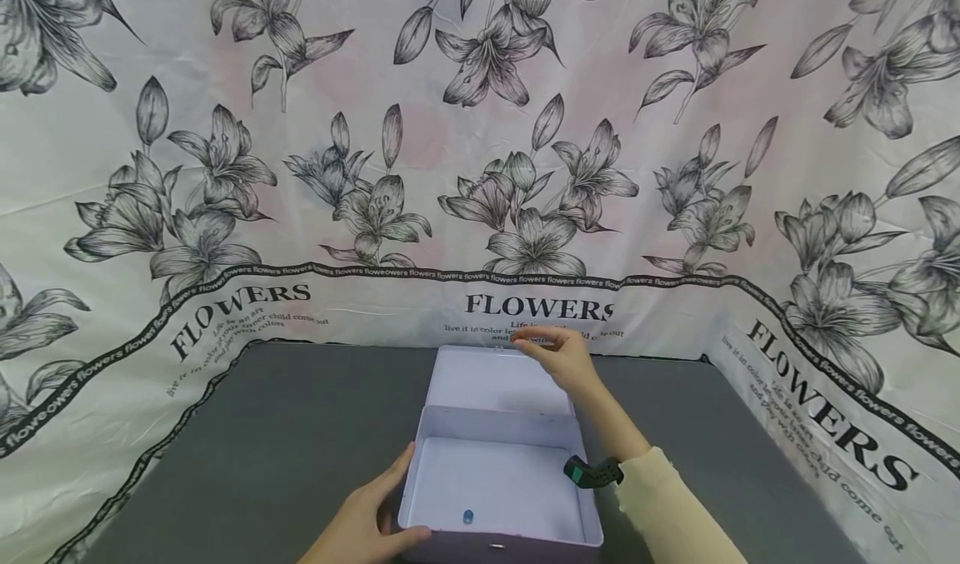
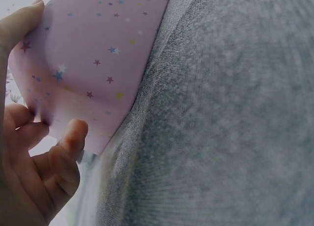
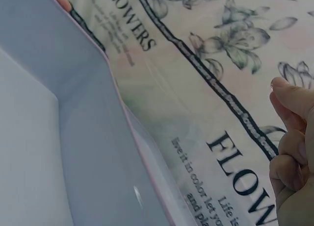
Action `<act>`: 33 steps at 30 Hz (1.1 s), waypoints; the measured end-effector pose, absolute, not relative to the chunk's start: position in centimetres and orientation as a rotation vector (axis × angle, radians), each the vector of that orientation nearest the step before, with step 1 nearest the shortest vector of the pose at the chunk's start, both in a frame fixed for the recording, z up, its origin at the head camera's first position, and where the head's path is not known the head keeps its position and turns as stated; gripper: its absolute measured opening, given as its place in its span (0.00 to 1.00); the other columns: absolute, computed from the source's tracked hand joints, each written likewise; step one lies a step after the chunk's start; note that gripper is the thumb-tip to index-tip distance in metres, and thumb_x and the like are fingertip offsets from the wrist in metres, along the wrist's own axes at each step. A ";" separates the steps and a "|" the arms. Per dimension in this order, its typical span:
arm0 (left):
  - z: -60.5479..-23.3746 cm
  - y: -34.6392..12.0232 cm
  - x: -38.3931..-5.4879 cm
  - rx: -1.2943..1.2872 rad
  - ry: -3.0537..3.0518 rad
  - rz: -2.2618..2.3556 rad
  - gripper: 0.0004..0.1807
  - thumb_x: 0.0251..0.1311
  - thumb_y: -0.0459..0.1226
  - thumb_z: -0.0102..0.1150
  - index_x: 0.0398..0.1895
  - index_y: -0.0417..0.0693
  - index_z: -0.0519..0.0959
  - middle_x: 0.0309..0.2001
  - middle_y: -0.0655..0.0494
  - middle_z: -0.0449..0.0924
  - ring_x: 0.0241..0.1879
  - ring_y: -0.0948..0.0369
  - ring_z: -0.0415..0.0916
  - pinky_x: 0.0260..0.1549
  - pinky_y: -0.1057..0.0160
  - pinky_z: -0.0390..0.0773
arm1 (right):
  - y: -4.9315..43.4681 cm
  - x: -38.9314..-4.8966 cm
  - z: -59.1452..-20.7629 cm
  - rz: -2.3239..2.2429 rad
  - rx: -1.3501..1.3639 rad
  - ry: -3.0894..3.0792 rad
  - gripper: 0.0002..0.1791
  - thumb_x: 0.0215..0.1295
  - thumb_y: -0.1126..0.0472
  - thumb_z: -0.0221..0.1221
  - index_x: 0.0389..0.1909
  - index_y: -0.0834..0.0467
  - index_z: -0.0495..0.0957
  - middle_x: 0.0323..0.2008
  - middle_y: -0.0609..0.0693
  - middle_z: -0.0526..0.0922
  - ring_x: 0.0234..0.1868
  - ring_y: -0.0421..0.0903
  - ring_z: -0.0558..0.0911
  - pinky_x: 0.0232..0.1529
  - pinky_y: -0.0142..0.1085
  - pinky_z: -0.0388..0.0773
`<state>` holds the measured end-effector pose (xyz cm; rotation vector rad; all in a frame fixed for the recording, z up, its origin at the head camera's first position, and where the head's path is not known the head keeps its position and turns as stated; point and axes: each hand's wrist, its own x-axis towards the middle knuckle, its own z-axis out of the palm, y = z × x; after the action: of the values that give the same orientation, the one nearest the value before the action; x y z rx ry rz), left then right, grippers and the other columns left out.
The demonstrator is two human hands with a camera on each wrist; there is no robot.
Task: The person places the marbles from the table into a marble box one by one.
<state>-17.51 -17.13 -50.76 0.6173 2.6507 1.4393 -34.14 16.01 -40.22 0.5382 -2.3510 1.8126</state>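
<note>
A pale lilac box with its hinged lid laid back stands at the front of the table. Its outer wall is pink, with small coloured stars. On the box's floor, close to the front wall, lies a small blue bead-like piece. My left hand grips the front left corner, fingers along the side and thumb at the front. Above the lid's far edge, my right hand is raised, thumb and index fingertips together. I cannot tell whether something tiny is between them.
The dark grey tabletop extends to both sides of the box. A white floral cloth hangs behind it and along the sides. A black band with a green patch circles my right wrist, by the box's right wall.
</note>
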 end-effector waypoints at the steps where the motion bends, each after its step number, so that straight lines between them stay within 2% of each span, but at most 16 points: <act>1: -50.8 -17.1 -17.5 0.616 2.650 1.441 0.57 0.61 0.51 0.76 0.87 0.48 0.53 0.77 0.37 0.65 0.20 0.73 0.63 0.21 0.69 0.72 | 15.6 -34.1 -40.4 1.821 0.557 -2.363 0.17 0.70 0.57 0.70 0.55 0.60 0.88 0.50 0.50 0.91 0.35 0.30 0.83 0.44 0.32 0.79; 2: -50.8 -17.1 -17.5 0.616 2.649 1.443 0.57 0.61 0.51 0.76 0.87 0.48 0.53 0.77 0.38 0.65 0.20 0.73 0.63 0.21 0.69 0.72 | 15.1 -34.1 -40.5 1.843 0.570 -2.371 0.16 0.70 0.56 0.71 0.55 0.59 0.89 0.50 0.50 0.91 0.36 0.33 0.85 0.46 0.35 0.81; 3: -50.8 -17.1 -17.5 0.616 2.647 1.445 0.57 0.61 0.51 0.77 0.87 0.48 0.53 0.77 0.38 0.66 0.20 0.73 0.63 0.21 0.69 0.72 | 14.7 -34.1 -40.7 1.860 0.596 -2.377 0.16 0.70 0.56 0.70 0.55 0.59 0.89 0.50 0.50 0.91 0.43 0.36 0.88 0.53 0.39 0.81; 4: -50.9 -17.0 -17.5 0.613 2.645 1.447 0.57 0.61 0.51 0.77 0.86 0.48 0.53 0.77 0.37 0.65 0.20 0.73 0.63 0.21 0.69 0.72 | 14.3 -34.1 -41.0 1.875 0.616 -2.384 0.16 0.70 0.56 0.70 0.54 0.58 0.89 0.50 0.50 0.91 0.45 0.40 0.89 0.54 0.41 0.81; 5: -50.9 -17.0 -17.5 0.607 2.643 1.447 0.57 0.61 0.51 0.77 0.87 0.48 0.53 0.77 0.38 0.65 0.20 0.73 0.63 0.21 0.69 0.72 | 13.9 -34.0 -41.3 1.884 0.643 -2.394 0.15 0.71 0.57 0.70 0.54 0.58 0.89 0.51 0.50 0.91 0.52 0.43 0.89 0.60 0.44 0.80; 8: -50.9 -16.8 -17.5 0.583 2.631 1.448 0.57 0.61 0.52 0.77 0.87 0.49 0.53 0.78 0.38 0.64 0.20 0.72 0.63 0.21 0.68 0.72 | 12.8 -33.8 -42.0 1.898 0.721 -2.420 0.14 0.71 0.58 0.70 0.53 0.59 0.89 0.52 0.52 0.91 0.54 0.49 0.89 0.59 0.45 0.81; 12: -50.7 -16.6 -17.5 0.550 2.619 1.448 0.58 0.61 0.53 0.76 0.87 0.50 0.52 0.78 0.37 0.64 0.20 0.72 0.64 0.21 0.68 0.72 | 11.9 -33.4 -42.6 1.886 0.810 -2.478 0.14 0.72 0.59 0.69 0.53 0.60 0.89 0.53 0.52 0.90 0.53 0.48 0.89 0.57 0.42 0.83; 15: -50.7 -16.7 -17.5 0.551 2.616 1.451 0.57 0.62 0.53 0.76 0.87 0.49 0.52 0.78 0.38 0.64 0.20 0.72 0.64 0.21 0.68 0.72 | 11.4 -33.1 -42.8 1.862 0.870 -2.511 0.14 0.72 0.58 0.69 0.54 0.61 0.89 0.53 0.52 0.90 0.52 0.48 0.90 0.53 0.37 0.83; 16: -50.6 -16.7 -17.5 0.553 2.617 1.451 0.57 0.62 0.53 0.76 0.87 0.49 0.52 0.77 0.38 0.65 0.20 0.72 0.65 0.21 0.68 0.73 | 11.2 -33.1 -42.9 1.855 0.880 -2.525 0.15 0.72 0.58 0.69 0.54 0.61 0.89 0.53 0.52 0.90 0.47 0.48 0.90 0.45 0.35 0.83; 19: -50.6 -16.9 -17.5 0.568 2.628 1.449 0.57 0.62 0.52 0.76 0.87 0.50 0.52 0.74 0.40 0.69 0.20 0.72 0.65 0.21 0.68 0.73 | 10.8 -33.0 -43.2 1.858 0.926 -2.546 0.16 0.72 0.58 0.69 0.54 0.62 0.89 0.52 0.54 0.90 0.44 0.50 0.90 0.33 0.31 0.74; 22: -50.5 -16.9 -17.5 0.572 2.643 1.444 0.57 0.61 0.52 0.76 0.87 0.50 0.53 0.71 0.42 0.71 0.20 0.72 0.65 0.21 0.68 0.73 | 10.4 -33.0 -43.6 1.875 0.996 -2.549 0.16 0.72 0.60 0.68 0.55 0.65 0.88 0.52 0.57 0.90 0.45 0.56 0.91 0.34 0.29 0.76; 23: -50.5 -16.9 -17.5 0.575 2.648 1.441 0.57 0.61 0.52 0.77 0.87 0.50 0.53 0.70 0.42 0.71 0.20 0.72 0.65 0.21 0.68 0.73 | 10.2 -33.0 -43.8 1.878 1.036 -2.536 0.16 0.73 0.61 0.68 0.55 0.66 0.87 0.51 0.58 0.90 0.50 0.58 0.90 0.40 0.29 0.80; 26: -50.6 -16.9 -17.5 0.574 2.643 1.446 0.57 0.61 0.51 0.77 0.87 0.49 0.53 0.72 0.40 0.70 0.20 0.72 0.65 0.21 0.68 0.73 | 9.9 -33.0 -44.3 1.884 1.138 -2.511 0.15 0.73 0.64 0.67 0.54 0.68 0.87 0.50 0.60 0.90 0.52 0.61 0.89 0.51 0.34 0.84; 33: -50.6 -16.8 -17.6 0.550 2.616 1.462 0.57 0.62 0.53 0.76 0.86 0.47 0.52 0.75 0.38 0.68 0.19 0.71 0.66 0.21 0.67 0.74 | 9.2 -32.2 -45.0 1.826 1.345 -2.542 0.12 0.72 0.65 0.68 0.51 0.67 0.88 0.48 0.54 0.91 0.52 0.55 0.90 0.50 0.37 0.86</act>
<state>-17.59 -16.79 -50.62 0.5500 2.6161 1.4624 -32.17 9.22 -45.02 1.3447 -2.5421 1.8262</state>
